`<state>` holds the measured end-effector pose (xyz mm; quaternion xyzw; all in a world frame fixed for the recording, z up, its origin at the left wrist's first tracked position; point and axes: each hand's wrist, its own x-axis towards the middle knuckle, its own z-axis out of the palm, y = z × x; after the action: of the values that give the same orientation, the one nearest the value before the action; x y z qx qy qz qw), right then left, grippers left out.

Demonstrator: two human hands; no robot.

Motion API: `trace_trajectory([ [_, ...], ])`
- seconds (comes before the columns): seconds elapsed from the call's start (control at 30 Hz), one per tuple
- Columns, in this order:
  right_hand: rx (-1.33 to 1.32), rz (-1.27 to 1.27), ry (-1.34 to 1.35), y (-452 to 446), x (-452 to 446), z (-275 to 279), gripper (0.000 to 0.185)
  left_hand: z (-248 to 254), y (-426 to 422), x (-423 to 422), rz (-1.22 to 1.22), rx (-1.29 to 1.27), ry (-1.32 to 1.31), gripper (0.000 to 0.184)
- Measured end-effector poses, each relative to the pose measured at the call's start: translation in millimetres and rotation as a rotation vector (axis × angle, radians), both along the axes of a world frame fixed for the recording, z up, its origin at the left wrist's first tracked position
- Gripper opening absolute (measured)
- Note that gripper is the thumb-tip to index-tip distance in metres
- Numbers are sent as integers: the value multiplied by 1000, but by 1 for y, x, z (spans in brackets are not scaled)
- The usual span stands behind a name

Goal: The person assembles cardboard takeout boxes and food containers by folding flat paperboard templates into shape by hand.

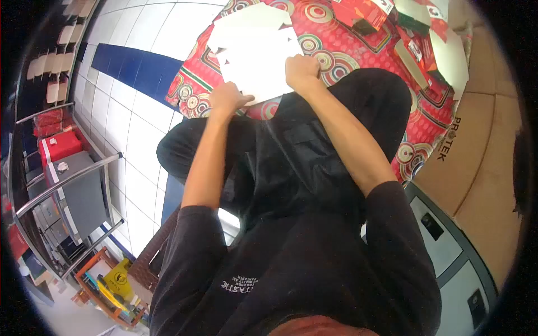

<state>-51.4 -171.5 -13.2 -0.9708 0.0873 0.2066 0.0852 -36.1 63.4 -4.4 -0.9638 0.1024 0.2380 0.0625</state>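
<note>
A black short-sleeved T-shirt [302,263] with small white lettering fills the view at six o'clock, and beyond it black cloth trousers [370,98] cover two bent, spread knees. Both bare forearms reach forward over the lap. The left hand [226,99], toward eleven o'clock, is closed on the near left corner of a flat white cardboard panel [255,50] with slanted corners and small dark notches, its thumb lying along the near edge. The right hand [302,71], between twelve and one, has its fingers curled tight on the same panel's right edge. The panel spreads at twelve o'clock, just beyond the lap, over a red cloth [344,53] printed with multicoloured circles; whether it rests fully on it, I cannot tell. Pale cabinet fronts with dark grey frames [440,238] stand at four o'clock, and a large brown cardboard sheet [476,157] with black printing lies at three. Several red-and-white cardboard cartons [367,12] sit on the cloth between one and two. Toward nine, a tubular metal rack [73,182] holds a grey box [84,193] and a red box [60,144]. White floor tiles [159,25] with a dark blue band [140,73] stretch away at ten and eleven.
</note>
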Motion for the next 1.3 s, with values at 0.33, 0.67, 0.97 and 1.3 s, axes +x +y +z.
trace_trajectory([
  [0.33, 245, -169, -185, -53, 108, -54, 45, -95, 97, 140, 209, -637, -81, 49],
  [0.67, 537, -362, -145, -70, 132, -97, 54, -99, 58, 141, 605, -822, 14, 52],
  [0.97, 573, -352, -204, -78, 132, -113, 55, -109, 50, 133, 445, -697, -151, 55],
  [1.3, 225, -262, -263, -39, 135, -85, 38, -104, 38, 131, 435, -587, -219, 54],
])
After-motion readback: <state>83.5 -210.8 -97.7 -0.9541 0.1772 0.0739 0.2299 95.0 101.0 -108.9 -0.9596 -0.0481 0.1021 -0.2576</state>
